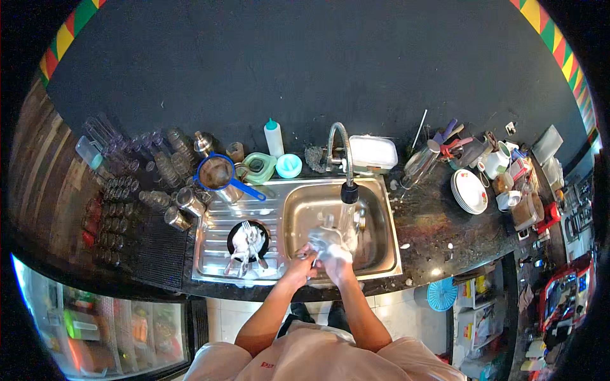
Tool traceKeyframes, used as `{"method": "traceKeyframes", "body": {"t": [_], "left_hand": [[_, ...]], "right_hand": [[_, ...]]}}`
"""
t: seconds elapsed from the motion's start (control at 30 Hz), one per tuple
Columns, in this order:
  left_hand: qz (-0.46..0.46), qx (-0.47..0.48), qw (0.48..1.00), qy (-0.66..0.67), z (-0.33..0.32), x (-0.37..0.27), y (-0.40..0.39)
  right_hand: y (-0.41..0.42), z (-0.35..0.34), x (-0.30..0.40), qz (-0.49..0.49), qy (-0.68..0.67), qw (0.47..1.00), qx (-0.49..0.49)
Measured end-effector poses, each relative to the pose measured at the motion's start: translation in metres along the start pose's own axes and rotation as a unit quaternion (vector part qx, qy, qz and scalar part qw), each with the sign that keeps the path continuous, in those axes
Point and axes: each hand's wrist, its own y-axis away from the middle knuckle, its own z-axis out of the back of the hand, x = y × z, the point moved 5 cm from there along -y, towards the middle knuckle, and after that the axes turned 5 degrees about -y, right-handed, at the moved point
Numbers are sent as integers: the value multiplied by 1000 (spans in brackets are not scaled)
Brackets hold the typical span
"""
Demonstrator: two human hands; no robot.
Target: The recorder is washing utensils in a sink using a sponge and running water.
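Note:
Over the near left part of the steel sink basin (381,252), my two hands are close together. My left hand (300,267) has its fingers curled around a blurred, shiny greyish item (325,236) whose kind cannot be made out. White foam covers part of my right hand (337,267), and its fingertips are hidden against that item. Water runs from the flexible faucet (350,190) just beyond my hands. On the ribbed drainboard (209,257) to the left stands a black bowl (230,240), with soapy forks and other cutlery (248,243) lying in and across it.
A blue-rimmed strainer (215,172), a green container (261,169), a squeeze bottle (274,139) and a white tub (374,151) line the back. Many glasses (167,166) crowd the left counter. Stacked plates (469,191) and a glass jar (420,164) stand at right.

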Motion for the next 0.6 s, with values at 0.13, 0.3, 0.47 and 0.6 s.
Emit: {"method": "traceKeyframes", "body": {"t": [0.13,0.3,0.47,0.6], "left_hand": [[-197,-71,921,-328,10,4,-13],[-251,-152,810,-508,-36,-17,8],[-388,-208,783,-439,-14,-32,6],[-235,-207,668,-675,-19,-33,15]], "right_hand": [[-18,40,-16,-87,6,996,-30],[-53,101,-47,58,-3,975,-215],[-30,32,-30,53,122,967,-215],[-39,42,-22,-46,30,978,-203]]}}
